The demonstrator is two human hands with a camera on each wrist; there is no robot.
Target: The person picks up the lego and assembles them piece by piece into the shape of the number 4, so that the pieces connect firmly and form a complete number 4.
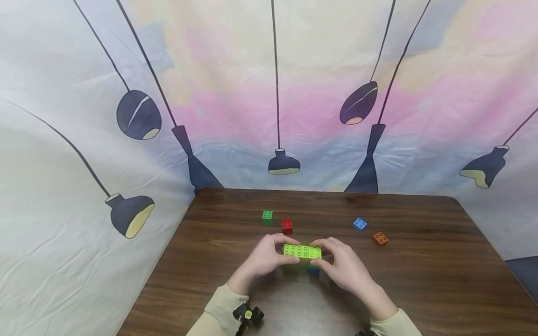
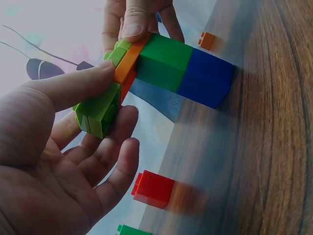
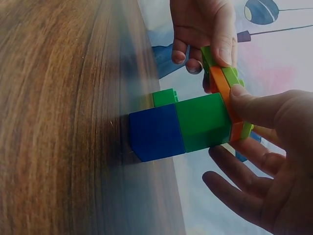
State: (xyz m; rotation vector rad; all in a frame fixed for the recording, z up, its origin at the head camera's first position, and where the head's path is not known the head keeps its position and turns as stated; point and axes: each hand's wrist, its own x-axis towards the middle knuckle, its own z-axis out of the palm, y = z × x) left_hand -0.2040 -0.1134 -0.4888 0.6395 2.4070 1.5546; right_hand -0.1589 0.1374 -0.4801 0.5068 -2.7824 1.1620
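Note:
A stacked brick model stands in front of me, held from both ends. Its dark blue brick (image 2: pixel 205 78) is lowest, with a green brick (image 2: pixel 164 61) above it and a thin orange plate (image 3: pixel 225 95) over that. Lime green bricks (image 1: pixel 296 250) form a row along the top. My left hand (image 1: pixel 266 254) pinches the left end of this row between thumb and fingers, where the lime part overhangs the green and blue column. At the right end, above the column, my right hand (image 1: pixel 344 263) pinches the lime and orange layers. Its lower fingers extend away from the bricks.
Beyond my hands on the brown wooden table (image 1: pixel 420 280) lie a red brick (image 1: pixel 287 227) and a small green brick (image 1: pixel 267 215). Farther right are a light blue brick (image 1: pixel 359 224) and an orange brick (image 1: pixel 380 238). A lamp-patterned cloth (image 1: pixel 235 116) hangs behind the table.

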